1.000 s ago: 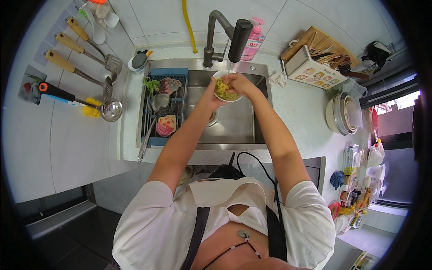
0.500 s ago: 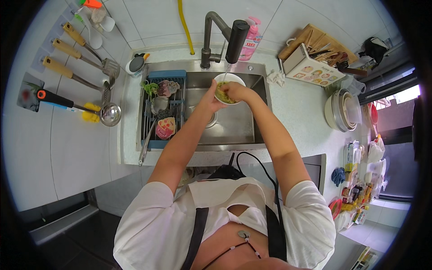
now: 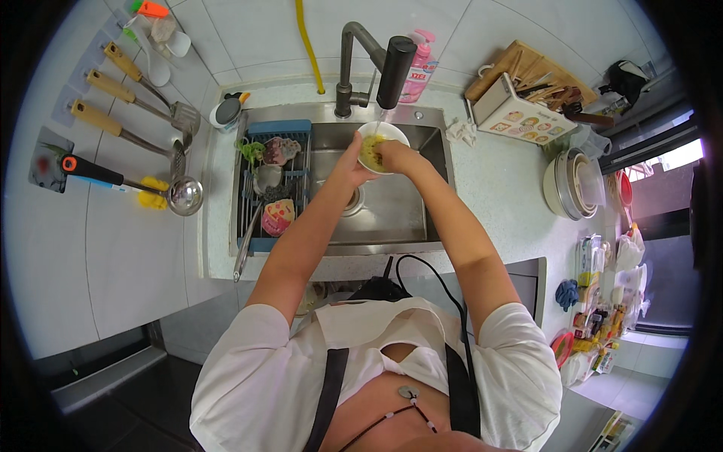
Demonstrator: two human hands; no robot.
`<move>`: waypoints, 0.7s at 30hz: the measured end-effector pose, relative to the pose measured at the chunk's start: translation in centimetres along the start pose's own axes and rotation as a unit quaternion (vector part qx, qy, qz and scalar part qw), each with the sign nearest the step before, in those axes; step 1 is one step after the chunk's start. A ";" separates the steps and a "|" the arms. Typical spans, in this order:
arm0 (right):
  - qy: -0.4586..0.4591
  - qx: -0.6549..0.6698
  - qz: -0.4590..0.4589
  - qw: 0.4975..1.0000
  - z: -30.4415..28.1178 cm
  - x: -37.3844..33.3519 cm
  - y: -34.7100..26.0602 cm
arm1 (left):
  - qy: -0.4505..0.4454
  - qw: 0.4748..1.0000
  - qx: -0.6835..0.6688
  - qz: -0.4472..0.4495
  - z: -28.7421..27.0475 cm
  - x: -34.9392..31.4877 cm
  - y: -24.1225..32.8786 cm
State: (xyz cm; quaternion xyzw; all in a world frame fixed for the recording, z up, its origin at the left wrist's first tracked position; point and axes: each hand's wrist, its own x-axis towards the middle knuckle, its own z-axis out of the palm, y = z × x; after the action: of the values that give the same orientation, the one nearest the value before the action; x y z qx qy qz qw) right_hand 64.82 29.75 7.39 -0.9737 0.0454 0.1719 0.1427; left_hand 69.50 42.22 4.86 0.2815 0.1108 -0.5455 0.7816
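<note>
Left hand (image 3: 351, 163) cups the bowl (image 3: 396, 133) from its left side, holding it over the sink (image 3: 392, 218), just below the tap (image 3: 395, 71). I see the right hand (image 3: 401, 157) with fingers dipped into the yellow food (image 3: 368, 155) inside; they are hidden there, so I cannot tell whether they pinch any. Water seems to run into the bowl, though my view is faint. A blue rack (image 3: 280, 126) sits at the sink's left end.

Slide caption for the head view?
Over a sink, the left hand holds a white bowl beneath the faucet, the right hand partly inside it.
</note>
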 end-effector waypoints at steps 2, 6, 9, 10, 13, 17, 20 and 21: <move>0.002 0.091 -0.050 0.995 -0.6 -0.6 -0.4 | -0.005 1.000 0.000 -0.009 -1.4 1.0 -0.2; 0.121 0.203 -0.088 0.968 -0.3 0.0 0.5 | -0.041 0.999 -0.011 -0.017 -1.2 1.1 -0.2; 0.183 0.072 -0.053 0.979 -1.4 -0.4 -0.1 | -0.055 0.998 -0.022 -0.010 -0.2 0.0 0.1; 0.192 0.043 -0.036 0.980 -1.1 -0.3 0.0 | -0.058 0.998 -0.024 -0.010 0.1 -0.2 0.1; 0.121 -0.025 0.054 0.991 -0.5 -0.1 -0.5 | -0.037 0.999 -0.010 0.000 -1.1 1.3 0.2; 0.000 0.003 0.035 0.999 -1.0 -0.7 -1.3 | -0.018 1.000 -0.004 0.002 -1.5 1.4 0.4; 0.085 0.187 -0.066 0.976 -0.3 -0.4 0.5 | -0.036 0.999 -0.006 -0.015 -1.5 1.1 0.3; 0.118 0.189 -0.054 0.973 -0.5 -0.3 0.5 | -0.042 0.999 -0.007 -0.020 -1.8 1.2 0.4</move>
State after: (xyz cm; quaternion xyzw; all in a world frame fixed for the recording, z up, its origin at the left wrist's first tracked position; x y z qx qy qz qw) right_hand 64.64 29.14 7.82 -0.9434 0.0410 0.0363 0.3271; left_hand 70.53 42.34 2.91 0.2508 0.0869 -0.5719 0.7762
